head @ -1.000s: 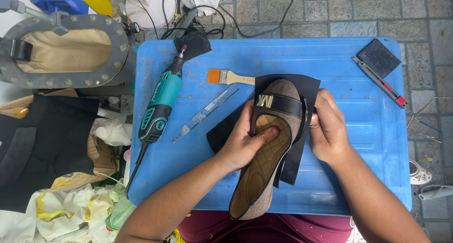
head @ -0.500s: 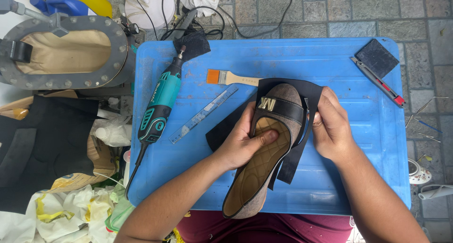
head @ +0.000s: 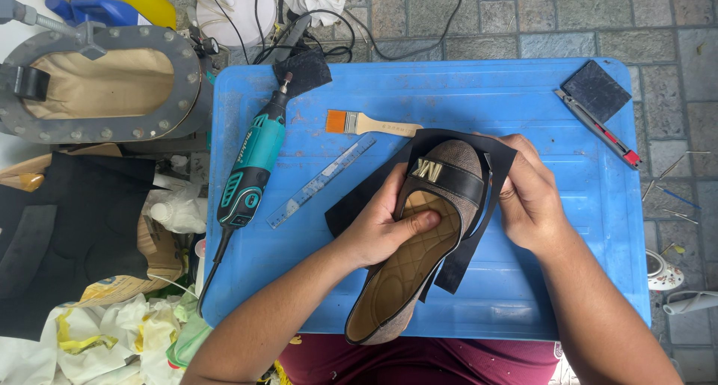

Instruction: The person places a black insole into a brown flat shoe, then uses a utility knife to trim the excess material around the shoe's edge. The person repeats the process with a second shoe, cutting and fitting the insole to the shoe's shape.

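Note:
A brown flat shoe (head: 407, 276) with a black strap and a gold metal ornament lies toe away from me on a black rubber sheet (head: 458, 259) over the blue plastic table (head: 479, 93). My left hand (head: 385, 224) grips the shoe's left side, thumb pressed on the quilted insole. On the toe's right side my right hand (head: 532, 198) presses the black sheet up against the shoe.
On the table lie a teal rotary tool (head: 250, 168), a clear ruler (head: 321, 182), an orange-bristled brush (head: 370, 123), a black sanding block (head: 596, 90) and a red utility knife (head: 598, 127). A grey metal press (head: 101, 82) and black sheets (head: 67, 228) stand at left.
The shoe and black sheet have shifted slightly; my right hand has pressed the sheet closer around the toe. My left thumb stays on the insole.

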